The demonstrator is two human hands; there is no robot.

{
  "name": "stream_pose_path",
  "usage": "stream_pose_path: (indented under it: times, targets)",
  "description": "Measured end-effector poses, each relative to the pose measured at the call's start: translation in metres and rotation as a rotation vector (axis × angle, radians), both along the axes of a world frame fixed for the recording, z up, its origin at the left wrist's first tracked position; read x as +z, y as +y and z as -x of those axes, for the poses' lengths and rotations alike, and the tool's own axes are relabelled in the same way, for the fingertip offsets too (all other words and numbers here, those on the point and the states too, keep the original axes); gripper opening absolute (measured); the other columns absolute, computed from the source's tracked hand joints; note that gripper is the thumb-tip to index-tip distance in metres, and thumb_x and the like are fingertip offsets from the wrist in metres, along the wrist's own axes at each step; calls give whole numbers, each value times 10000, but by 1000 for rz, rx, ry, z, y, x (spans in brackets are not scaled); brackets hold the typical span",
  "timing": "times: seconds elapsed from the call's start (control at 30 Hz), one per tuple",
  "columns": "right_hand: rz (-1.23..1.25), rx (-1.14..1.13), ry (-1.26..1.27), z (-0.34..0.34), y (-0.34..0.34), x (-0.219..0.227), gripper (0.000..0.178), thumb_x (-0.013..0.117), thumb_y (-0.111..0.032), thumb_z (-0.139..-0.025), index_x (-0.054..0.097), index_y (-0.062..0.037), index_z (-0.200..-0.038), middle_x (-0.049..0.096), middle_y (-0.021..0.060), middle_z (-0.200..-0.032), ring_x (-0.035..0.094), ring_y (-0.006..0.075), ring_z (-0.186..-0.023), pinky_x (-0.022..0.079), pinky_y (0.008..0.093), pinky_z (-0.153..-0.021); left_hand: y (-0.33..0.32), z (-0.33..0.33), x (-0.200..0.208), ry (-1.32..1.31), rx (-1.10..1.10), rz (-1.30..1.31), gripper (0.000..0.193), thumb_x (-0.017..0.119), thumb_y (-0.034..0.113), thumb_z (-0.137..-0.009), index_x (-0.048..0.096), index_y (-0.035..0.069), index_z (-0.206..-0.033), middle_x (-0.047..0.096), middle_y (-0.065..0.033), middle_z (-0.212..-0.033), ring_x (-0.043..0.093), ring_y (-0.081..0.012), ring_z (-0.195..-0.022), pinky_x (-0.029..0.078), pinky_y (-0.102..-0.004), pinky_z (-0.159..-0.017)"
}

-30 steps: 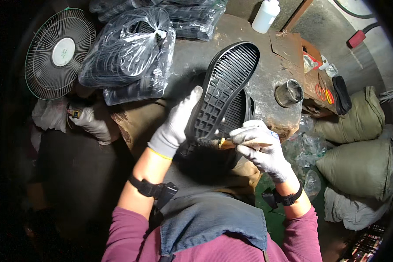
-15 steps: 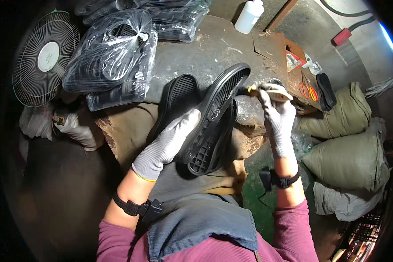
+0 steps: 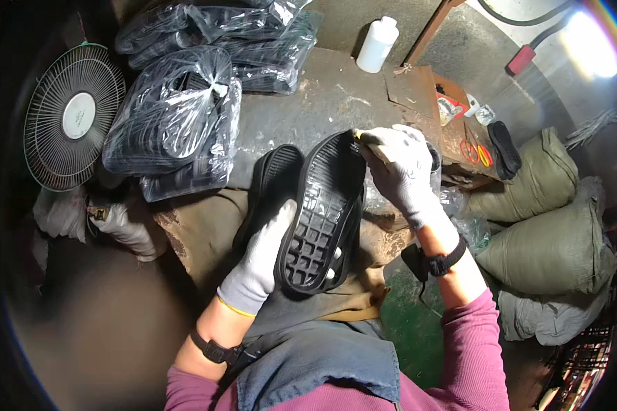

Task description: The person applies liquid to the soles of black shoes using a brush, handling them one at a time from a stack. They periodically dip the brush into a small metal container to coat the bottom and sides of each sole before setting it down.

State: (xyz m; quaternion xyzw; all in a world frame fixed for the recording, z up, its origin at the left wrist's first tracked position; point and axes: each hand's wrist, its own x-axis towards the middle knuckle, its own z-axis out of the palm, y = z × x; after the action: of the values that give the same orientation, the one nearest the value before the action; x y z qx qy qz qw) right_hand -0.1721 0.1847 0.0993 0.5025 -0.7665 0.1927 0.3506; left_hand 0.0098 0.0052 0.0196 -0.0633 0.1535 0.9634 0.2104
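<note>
The right hand (image 3: 399, 166), fingers pinching a mostly hidden brush (image 3: 358, 135), has moved to the far tip of the black sole (image 3: 320, 212) that the left hand (image 3: 262, 252) clasps with curled fingers and could drop through slack grip.

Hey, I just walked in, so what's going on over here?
A person in gloves is working on a black shoe sole. The left hand grips its side; the right hand pinches a mostly hidden tool at its far tip. Another sole sits just to the left, with plastic bags of black items beyond on the bench.
</note>
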Motion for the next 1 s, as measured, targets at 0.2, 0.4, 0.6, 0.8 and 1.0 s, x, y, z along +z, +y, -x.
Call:
stream_pose_path:
  times: [0.2, 0.4, 0.6, 0.8, 1.0]
  targets:
    - [310, 22, -211, -8, -11, -16, 203, 762, -92, -802, 702, -118, -995, 699, 80, -900, 657, 276, -831, 510, 356, -789, -17, 3, -4, -7, 4, -248, 674, 272, 534, -1033, 406, 23, -1449, 588, -272, -1279, 595, -539, -1087, 476, -740, -853]
    - [547, -114, -376, -7, -3, -71, 143, 764, -96, -833, 715, -72, -965, 725, 71, -956, 675, 218, -867, 512, 323, -816, -16, 4, -5, -9, 4, -323, 687, 274, 547, -1027, 407, 21, -1448, 576, -282, -1292, 579, -562, -1095, 460, -751, -864]
    - [346, 57, -378, -48, -39, -78, 129, 761, -149, -820, 729, -100, -935, 722, 83, -969, 668, 263, -942, 513, 348, -885, -20, 1, -20, 44, 36, -304, 656, 296, 534, -1025, 426, 49, -1447, 570, -265, -1312, 557, -561, -1132, 450, -748, -883]
    - [646, 77, -815, -6, -16, -58, 85, 730, -77, -853, 740, -53, -935, 729, 82, -1000, 666, 216, -960, 507, 333, -890, -20, 9, -12, 74, -77, -492, 653, 243, 493, -1035, 359, 35, -1486, 480, -268, -1422, 473, -582, -1232, 377, -767, -952]
    - [335, 259, -687, -45, -27, -67, 184, 763, -99, -804, 744, -121, -986, 726, 41, -1042, 636, 232, -1044, 490, 371, -937, -14, 8, -19, 118, -23, -411, 617, 286, 494, -1033, 429, 54, -1441, 563, -261, -1326, 518, -575, -1177, 401, -763, -935]
